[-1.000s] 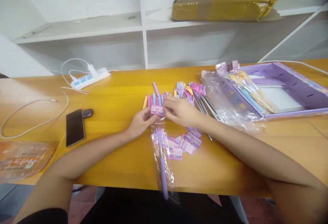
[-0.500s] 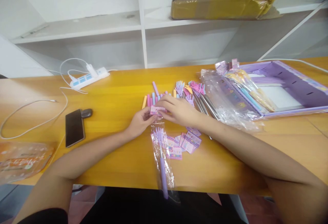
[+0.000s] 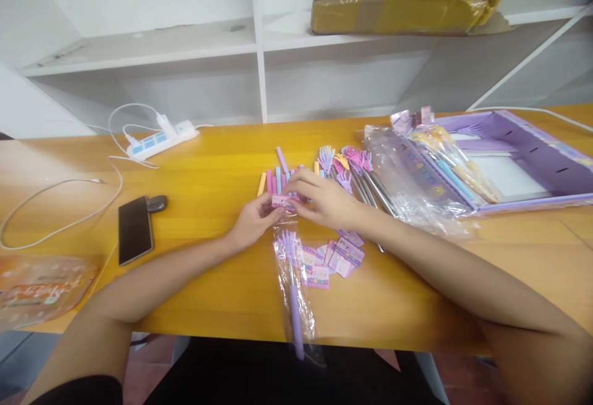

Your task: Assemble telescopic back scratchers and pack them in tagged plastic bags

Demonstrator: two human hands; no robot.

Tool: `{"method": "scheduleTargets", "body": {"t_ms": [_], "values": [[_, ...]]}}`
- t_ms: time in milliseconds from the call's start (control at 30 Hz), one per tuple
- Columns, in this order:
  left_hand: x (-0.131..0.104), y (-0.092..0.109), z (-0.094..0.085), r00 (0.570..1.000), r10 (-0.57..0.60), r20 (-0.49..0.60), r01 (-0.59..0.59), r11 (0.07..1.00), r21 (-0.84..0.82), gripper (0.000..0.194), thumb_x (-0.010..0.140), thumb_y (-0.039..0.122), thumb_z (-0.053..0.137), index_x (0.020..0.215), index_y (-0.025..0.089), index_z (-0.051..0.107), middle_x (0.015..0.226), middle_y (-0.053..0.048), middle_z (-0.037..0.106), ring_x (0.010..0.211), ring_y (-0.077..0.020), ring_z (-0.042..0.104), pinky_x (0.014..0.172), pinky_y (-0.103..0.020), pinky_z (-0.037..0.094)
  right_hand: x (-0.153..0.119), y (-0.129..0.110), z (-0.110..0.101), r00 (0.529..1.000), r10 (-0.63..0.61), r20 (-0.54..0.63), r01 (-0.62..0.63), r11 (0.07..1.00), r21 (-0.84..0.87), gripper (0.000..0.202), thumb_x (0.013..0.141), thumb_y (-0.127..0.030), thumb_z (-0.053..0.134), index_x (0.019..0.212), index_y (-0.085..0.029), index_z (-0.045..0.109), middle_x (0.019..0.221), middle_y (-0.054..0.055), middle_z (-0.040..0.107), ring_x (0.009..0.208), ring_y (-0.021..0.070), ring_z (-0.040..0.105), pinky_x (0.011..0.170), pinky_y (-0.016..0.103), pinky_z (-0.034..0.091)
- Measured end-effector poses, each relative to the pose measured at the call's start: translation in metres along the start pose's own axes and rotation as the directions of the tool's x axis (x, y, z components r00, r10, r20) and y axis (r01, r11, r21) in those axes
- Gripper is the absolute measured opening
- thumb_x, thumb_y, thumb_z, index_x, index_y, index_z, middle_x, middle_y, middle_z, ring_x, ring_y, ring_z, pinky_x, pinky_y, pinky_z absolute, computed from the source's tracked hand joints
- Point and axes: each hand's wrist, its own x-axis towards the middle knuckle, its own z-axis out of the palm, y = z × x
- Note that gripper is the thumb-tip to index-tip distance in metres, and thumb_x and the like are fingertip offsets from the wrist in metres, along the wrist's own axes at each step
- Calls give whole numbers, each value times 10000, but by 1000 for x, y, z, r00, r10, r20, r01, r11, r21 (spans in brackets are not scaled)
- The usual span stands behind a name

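Between the fingertips of my left hand [image 3: 256, 218] and my right hand [image 3: 315, 197] is a small pink header card [image 3: 281, 202], pinched from both sides at the top of a clear plastic bag [image 3: 280, 269]. Inside that bag lies a purple back scratcher [image 3: 295, 312], its claw end toward my hands and its handle hanging over the table's front edge. Several loose printed cards [image 3: 345, 257] lie to the right of the bag. Beyond my hands are colored handle tubes [image 3: 278, 176], partly hidden by my right hand, and several back scratchers with metal rods [image 3: 365, 186].
A purple display box [image 3: 532, 146] with bagged scratchers and clear bags [image 3: 398, 176] stands at the right. On the left are a phone [image 3: 135, 231], a power strip [image 3: 162, 142], cables and an orange package [image 3: 44, 291]. A taped carton [image 3: 407, 4] sits on the shelf.
The pink card has turned slightly flatter toward me between my fingers. Both hands otherwise keep their place, and the bagged scratcher lies as before.
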Motion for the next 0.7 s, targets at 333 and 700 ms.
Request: {"method": "scheduleTargets", "body": {"t_ms": [333, 700], "values": [[1, -8, -2, 1000, 22, 15, -22, 999, -29, 433, 943, 482, 832, 1211, 159, 729, 1161, -107, 794, 1044, -226, 761, 915, -339, 619, 0, 1, 5, 1000, -28, -5, 28, 1000, -7, 205, 1088, -254, 561, 1270, -205, 639, 1223, 99, 686, 1018, 212, 689, 788, 343, 565], [0, -5, -1, 1000, 19, 23, -19, 1000, 1, 444, 950, 490, 815, 1247, 170, 733, 1168, -104, 796, 1026, -221, 757, 871, -327, 618, -2, 3, 8, 997, -71, 24, 70, 995, 69, 278, 1097, -243, 555, 1350, -214, 665, 1228, 105, 660, 1064, 220, 675, 875, 371, 587]]}}
